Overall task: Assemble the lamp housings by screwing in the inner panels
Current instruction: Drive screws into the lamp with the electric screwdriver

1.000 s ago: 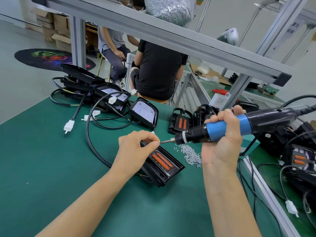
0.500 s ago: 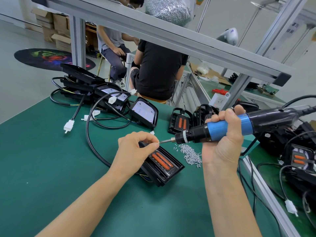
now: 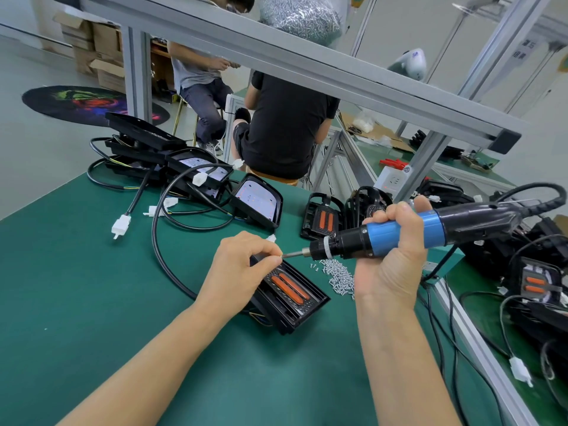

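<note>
Screw [image 3: 280, 255]: pinched in left hand [image 3: 242, 265] grip at driver [image 3: 399, 233] bit tip, centre frame.
Driver: clamped in right hand [image 3: 390, 259]; long axis near level, bit pointing frame-left.
Housing [image 3: 289, 298]: on table [image 3: 76, 287], just below the screw, partly under the left hand.

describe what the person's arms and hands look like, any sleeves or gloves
Both forearms are bare to the bottom edge of the picture, with no sleeves in view. The left hand and right hand wear no gloves, and no rings, watch or wristband show.
</note>
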`<action>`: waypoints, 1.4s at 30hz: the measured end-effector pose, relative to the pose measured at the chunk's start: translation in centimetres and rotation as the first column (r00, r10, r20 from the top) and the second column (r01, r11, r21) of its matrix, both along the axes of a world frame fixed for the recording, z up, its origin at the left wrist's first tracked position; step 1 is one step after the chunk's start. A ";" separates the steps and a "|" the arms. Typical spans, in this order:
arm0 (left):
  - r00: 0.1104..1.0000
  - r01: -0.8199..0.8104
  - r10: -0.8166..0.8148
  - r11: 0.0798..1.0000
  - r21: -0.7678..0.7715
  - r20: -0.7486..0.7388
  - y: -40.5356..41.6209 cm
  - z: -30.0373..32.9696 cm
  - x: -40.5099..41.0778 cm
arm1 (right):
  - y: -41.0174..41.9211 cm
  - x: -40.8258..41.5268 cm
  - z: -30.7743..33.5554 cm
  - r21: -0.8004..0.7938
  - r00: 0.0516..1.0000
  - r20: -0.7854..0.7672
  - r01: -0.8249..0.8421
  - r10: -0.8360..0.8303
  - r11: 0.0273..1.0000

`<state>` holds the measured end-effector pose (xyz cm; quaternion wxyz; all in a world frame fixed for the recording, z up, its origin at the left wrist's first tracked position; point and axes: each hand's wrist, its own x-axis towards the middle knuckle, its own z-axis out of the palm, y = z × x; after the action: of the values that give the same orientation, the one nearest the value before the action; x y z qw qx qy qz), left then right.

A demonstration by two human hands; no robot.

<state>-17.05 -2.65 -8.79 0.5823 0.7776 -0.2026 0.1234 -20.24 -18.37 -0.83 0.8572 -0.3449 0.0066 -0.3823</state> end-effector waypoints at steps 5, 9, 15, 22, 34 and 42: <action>1.000 0.014 -0.014 1.000 0.010 0.021 -0.1 -0.2 0.6 | -0.3 0.4 -0.2 0.038 1.000 0.001 -0.006 0.006 0.999; 0.999 0.021 -0.024 0.998 -0.067 -0.036 0.8 -0.6 1.9 | -1.0 0.7 -0.3 0.072 1.000 -0.011 -0.001 0.002 0.997; 0.825 -0.158 0.316 0.925 0.346 -0.469 2.5 -1.5 5.2 | -1.6 1.3 -0.6 -0.027 0.998 -0.031 0.058 -0.059 0.998; 0.741 -0.010 0.228 0.944 0.329 -0.632 0.7 -1.6 6.2 | -0.8 2.2 -1.5 -0.198 0.993 -0.040 0.105 -0.115 0.974; 0.830 -0.145 -0.046 0.944 -0.295 -0.555 0.0 -2.7 4.1 | 0.1 2.6 -1.5 -0.271 0.996 0.007 0.092 -0.094 0.958; 0.879 -0.123 -0.014 0.959 -0.255 -0.477 0.0 -2.5 3.8 | 0.7 3.0 -1.5 -0.320 0.995 0.002 0.094 -0.099 0.943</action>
<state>-13.25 -2.63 -11.30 0.7135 0.7000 -0.0125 -0.0266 -17.27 -17.64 -2.32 0.7701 -0.4813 -0.0323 -0.4174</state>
